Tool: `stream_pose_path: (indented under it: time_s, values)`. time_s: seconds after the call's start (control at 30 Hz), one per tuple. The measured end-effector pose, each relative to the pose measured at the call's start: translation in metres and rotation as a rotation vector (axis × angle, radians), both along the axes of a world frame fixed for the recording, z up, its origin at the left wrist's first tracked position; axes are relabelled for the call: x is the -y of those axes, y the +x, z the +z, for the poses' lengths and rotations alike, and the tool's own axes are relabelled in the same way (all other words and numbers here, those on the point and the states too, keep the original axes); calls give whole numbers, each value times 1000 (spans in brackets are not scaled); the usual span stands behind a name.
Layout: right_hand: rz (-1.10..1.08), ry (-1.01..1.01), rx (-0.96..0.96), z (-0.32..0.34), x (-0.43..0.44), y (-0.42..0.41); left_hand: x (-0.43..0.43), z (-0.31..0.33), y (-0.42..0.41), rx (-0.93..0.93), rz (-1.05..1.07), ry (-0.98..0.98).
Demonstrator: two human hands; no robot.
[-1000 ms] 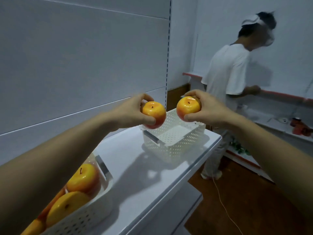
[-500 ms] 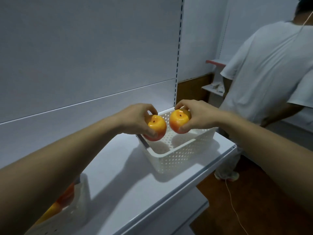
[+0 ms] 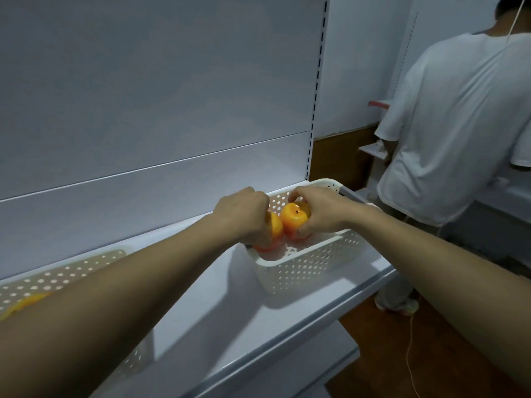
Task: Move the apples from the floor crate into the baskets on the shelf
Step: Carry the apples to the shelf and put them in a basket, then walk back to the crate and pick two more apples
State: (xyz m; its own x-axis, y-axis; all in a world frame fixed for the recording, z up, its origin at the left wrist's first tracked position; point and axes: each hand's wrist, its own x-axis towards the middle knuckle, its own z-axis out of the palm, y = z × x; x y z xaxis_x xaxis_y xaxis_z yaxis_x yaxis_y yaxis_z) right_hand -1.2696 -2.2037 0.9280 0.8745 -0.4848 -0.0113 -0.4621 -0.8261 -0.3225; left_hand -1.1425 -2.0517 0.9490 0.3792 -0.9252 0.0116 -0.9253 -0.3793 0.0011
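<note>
1. Head view: the left hand (image 3: pixel 244 216) curls round the left apple (image 3: pixel 274 231) and the right hand (image 3: pixel 321 214) round the right apple (image 3: pixel 294 221), both low inside the far right basket (image 3: pixel 301 258) on the shelf (image 3: pixel 230 311).
2. The apples look smooth, firm and light, so cupping their sides should hold them safely.

Bare left hand (image 3: pixel 244 216), bare right hand (image 3: pixel 321 214), bare forearms (image 3: pixel 129 297)

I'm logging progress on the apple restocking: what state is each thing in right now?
left hand, gripping left apple.
right hand, gripping right apple.
left apple, inside right basket, held.
right apple, inside right basket, held.
left basket, holds orange fruit, partly hidden.
</note>
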Motion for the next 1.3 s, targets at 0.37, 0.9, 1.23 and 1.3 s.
stream_pose_path:
  time_s: [0.37, 0.9, 1.23, 1.3]
  values:
    - [5, 41, -32, 6, -3, -6, 0, 3, -1, 4, 22, 48]
    - [230, -95, 157, 57, -90, 34, -169, 54, 66, 11, 94, -211]
    - [529, 49, 276, 69, -273, 131, -398, 59, 100, 79, 499, -423]
    - [577, 57, 336, 69, -325, 149, -457, 56, 103, 101, 572, -460]
